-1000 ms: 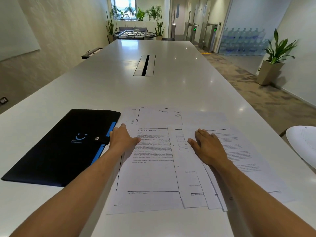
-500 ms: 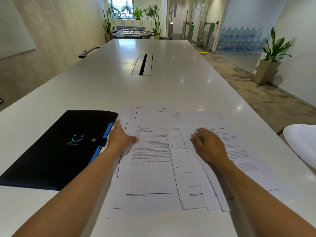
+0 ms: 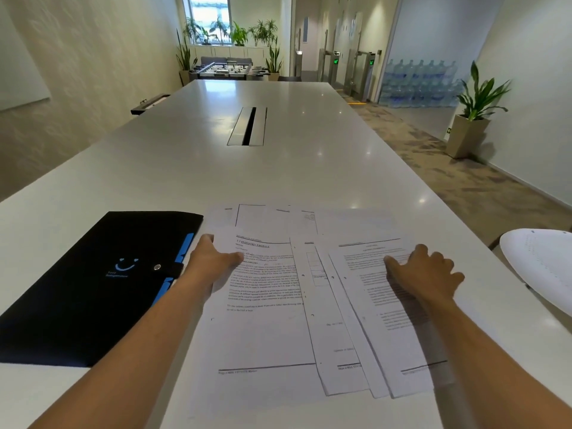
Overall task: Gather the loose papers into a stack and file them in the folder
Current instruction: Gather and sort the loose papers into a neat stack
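Several loose printed papers [image 3: 272, 320] lie fanned and overlapping on the white table [image 3: 216, 168] in front of me. A shut black folder [image 3: 93, 283] with blue tabs and a snap button lies to their left. My left hand [image 3: 213, 261] grips the left edge of the papers, thumb on top, next to the folder's blue tabs. My right hand [image 3: 424, 274] presses on the rightmost sheet [image 3: 387, 323] with fingers curled, its fingertips toward the sheet's right edge.
A cable slot [image 3: 247, 126] is set in the table's middle. A white chair back [image 3: 541, 270] stands at the right edge. A potted plant [image 3: 473, 119] stands on the carpet at the right. The table stretches far ahead.
My right hand has slid to the right across the sheets, now near the outer edge of the rightmost one. My left hand has closed on the left edge of the papers.
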### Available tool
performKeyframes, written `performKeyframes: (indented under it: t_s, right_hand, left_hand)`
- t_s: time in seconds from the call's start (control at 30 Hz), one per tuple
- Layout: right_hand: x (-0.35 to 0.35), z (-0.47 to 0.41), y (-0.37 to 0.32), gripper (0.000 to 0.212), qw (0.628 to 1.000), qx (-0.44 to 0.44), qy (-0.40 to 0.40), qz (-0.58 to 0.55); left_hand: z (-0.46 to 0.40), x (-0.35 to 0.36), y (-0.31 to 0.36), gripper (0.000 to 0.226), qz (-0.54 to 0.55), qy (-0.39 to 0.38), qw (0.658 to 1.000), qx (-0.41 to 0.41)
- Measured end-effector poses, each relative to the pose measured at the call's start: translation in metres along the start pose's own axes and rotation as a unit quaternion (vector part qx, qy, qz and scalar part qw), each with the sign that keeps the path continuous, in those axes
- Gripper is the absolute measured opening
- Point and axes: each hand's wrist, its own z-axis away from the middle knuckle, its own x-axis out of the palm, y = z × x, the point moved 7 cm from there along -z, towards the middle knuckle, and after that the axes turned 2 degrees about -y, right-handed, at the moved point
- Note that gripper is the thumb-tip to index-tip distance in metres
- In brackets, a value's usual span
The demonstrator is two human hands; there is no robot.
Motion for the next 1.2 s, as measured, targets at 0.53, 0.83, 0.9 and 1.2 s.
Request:
performKeyframes:
  t_s: [0.53, 0.83, 0.9, 1.2]
  right_hand:
    - [0.005, 0.024, -0.05, 0.07, 0.995, -0.059, 0.008, -0.079]
    - [0.001, 0.021, -0.051, 0.082, 0.998, -0.055, 0.009, -0.025]
    - [0.004, 0.019, -0.045, 0.087, 0.999, -0.046, -0.005, 0.0]
    - [0.001, 0.017, -0.054, 0.083, 0.996, -0.067, -0.04, -0.052]
  left_hand:
    - [0.011, 0.023, 0.008, 0.056, 0.049, -0.033, 0.998, -0.02]
    - [0.014, 0.022, 0.018, 0.04, 0.089, -0.056, 0.994, 0.006]
    - [0.017, 0.026, 0.017, 0.036, 0.124, -0.085, 0.989, -0.018]
    - [0.02, 0.025, 0.014, 0.036, -0.002, -0.055, 0.998, -0.025]
